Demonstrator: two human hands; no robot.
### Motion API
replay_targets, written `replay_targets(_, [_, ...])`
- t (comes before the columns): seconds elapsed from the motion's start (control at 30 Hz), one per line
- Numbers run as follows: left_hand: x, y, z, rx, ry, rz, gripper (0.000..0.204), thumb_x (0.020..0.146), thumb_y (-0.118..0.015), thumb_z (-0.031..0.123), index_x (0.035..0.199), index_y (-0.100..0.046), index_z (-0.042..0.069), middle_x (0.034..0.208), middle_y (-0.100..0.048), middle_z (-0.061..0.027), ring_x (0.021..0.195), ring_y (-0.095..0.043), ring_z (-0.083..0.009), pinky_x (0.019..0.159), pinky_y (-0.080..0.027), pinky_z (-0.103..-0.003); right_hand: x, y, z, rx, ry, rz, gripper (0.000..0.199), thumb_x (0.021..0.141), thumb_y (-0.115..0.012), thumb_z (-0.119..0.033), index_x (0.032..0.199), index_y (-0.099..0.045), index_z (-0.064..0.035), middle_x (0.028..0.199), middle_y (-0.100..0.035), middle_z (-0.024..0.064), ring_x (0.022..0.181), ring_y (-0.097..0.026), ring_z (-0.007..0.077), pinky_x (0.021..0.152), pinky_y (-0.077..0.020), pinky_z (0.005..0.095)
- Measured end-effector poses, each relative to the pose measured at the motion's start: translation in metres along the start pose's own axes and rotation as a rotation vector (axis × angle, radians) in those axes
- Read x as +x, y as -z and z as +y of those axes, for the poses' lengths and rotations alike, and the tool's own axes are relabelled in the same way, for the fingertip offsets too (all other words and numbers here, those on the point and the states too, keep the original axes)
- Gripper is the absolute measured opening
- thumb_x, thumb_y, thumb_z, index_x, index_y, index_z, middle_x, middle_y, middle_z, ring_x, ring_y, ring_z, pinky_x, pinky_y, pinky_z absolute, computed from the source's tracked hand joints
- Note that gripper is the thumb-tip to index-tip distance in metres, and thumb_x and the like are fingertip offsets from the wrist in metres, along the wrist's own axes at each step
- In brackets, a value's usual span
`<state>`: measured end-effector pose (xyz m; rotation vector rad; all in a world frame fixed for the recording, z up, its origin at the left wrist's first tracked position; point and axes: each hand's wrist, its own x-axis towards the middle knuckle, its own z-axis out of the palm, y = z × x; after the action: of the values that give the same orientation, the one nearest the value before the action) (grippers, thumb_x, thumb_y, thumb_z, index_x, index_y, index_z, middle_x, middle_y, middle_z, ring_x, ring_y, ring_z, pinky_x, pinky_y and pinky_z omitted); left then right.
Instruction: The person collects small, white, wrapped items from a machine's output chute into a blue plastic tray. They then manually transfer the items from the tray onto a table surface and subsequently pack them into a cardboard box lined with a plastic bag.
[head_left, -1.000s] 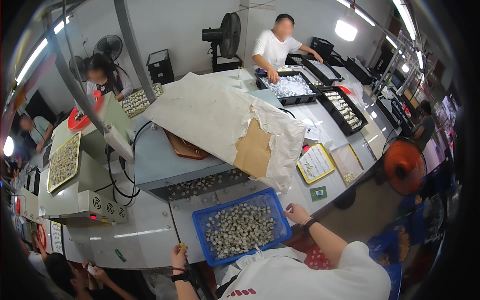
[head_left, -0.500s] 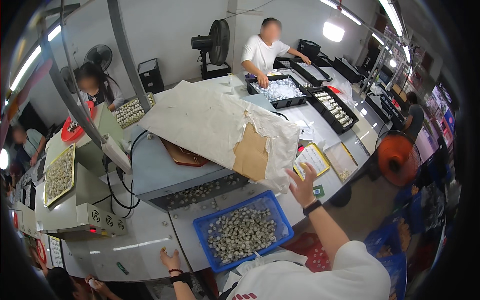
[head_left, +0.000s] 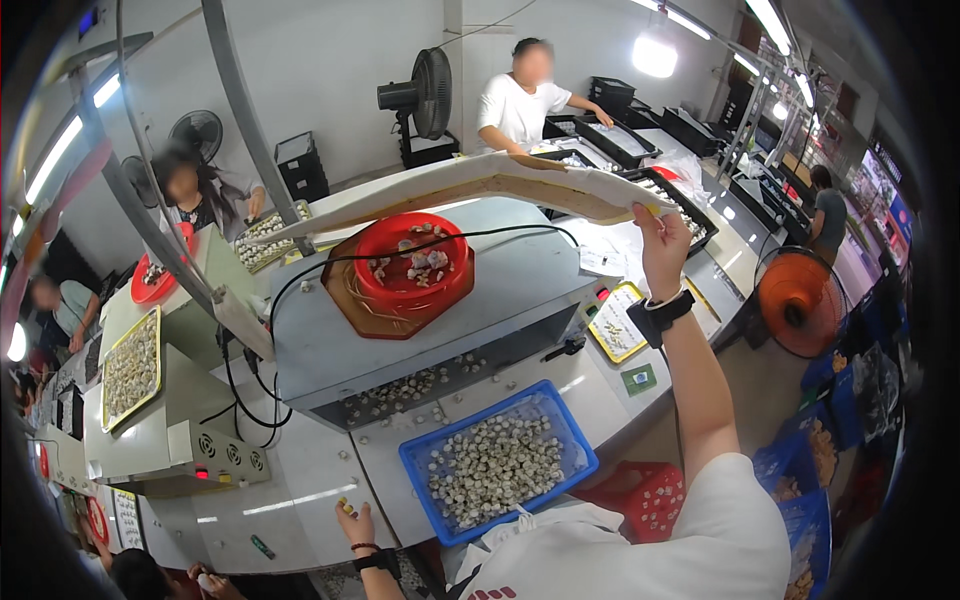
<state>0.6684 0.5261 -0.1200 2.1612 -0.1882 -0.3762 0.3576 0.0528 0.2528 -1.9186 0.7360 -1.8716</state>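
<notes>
My right hand (head_left: 662, 245), a black watch on its wrist, is raised and shut on the near right edge of a large white cover sheet (head_left: 480, 185), holding it up flat above a grey machine (head_left: 520, 290). Under the lifted sheet a red bowl (head_left: 412, 262) with a few small pale pieces sits on a brown octagonal base. Below the machine's front slot stands a blue tray (head_left: 475, 417) full of small pale pieces. My left hand (head_left: 355, 522) lies flat on the white table's near edge, fingers apart, left of the blue tray.
A black cable runs across the machine top. A yellow tray of pieces (head_left: 130, 365) lies at left. Below the table sit a red basket (head_left: 650, 500) and an orange fan (head_left: 800, 300). A person in white (head_left: 520, 105) works at black trays behind; another sits far left.
My right hand went from the blue tray's corner up to the sheet's edge and raised it, uncovering the red bowl. My left hand shifted slightly right along the table edge.
</notes>
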Motion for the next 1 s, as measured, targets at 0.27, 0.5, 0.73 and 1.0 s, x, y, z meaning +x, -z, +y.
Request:
replay_targets(0.27, [0.002, 0.010, -0.028, -0.088, -0.017, 0.010, 0.054, 0.071, -0.065, 0.011, 0.117, -0.040, 0.000, 0.103, -0.049, -0.0168, 0.084, -0.052, -0.0228, 0.074, -0.044, -0.032, -0.010, -0.014, -0.005, -0.087, 0.247, -0.146, 0.016, 0.075, -0.063, -0.002, 0.090, -0.062, 0.0010, 0.087, -0.062, 0.0090, 0.080, -0.058, 0.0167, 0.071, -0.0444, 0.0261])
replay_targets(0.5, [-0.018, 0.012, 0.015, -0.134, -0.091, 0.048, 0.049, 0.074, -0.063, 0.012, 0.117, -0.043, -0.001, 0.109, -0.052, -0.0153, 0.098, -0.051, -0.0251, 0.081, -0.042, -0.035, -0.079, 0.023, 0.043, -0.668, 0.341, -0.687, 0.047, 0.068, -0.058, 0.007, 0.112, -0.056, -0.0099, 0.123, -0.043, 0.0152, 0.116, -0.038, 0.0328, 0.095, -0.0354, 0.0394])
replay_targets(0.73, [-0.011, 0.003, -0.001, 0.342, -0.438, 0.138, 0.061, 0.072, -0.063, 0.016, 0.124, -0.036, -0.002, 0.123, -0.041, -0.0223, 0.113, -0.036, -0.0401, 0.095, -0.030, -0.046, -0.224, 0.066, 0.058, -0.560, -0.227, -0.723, 0.028, 0.070, -0.056, -0.001, 0.098, -0.051, -0.0006, 0.090, -0.053, 0.0134, 0.091, -0.049, 0.0278, 0.077, -0.0379, 0.0357])
replay_targets(1.0, [0.043, -0.006, 0.051, 0.594, -0.312, -0.075, 0.086, 0.062, -0.071, 0.014, 0.133, -0.024, 0.011, 0.132, -0.025, -0.0223, 0.113, -0.035, -0.0448, 0.095, -0.032, -0.048, -0.263, -0.020, 0.166, -0.403, -0.230, -1.200, 0.047, 0.068, -0.063, -0.011, 0.113, -0.048, -0.0071, 0.109, -0.051, 0.0130, 0.098, -0.051, 0.0241, 0.075, -0.0471, 0.0351])
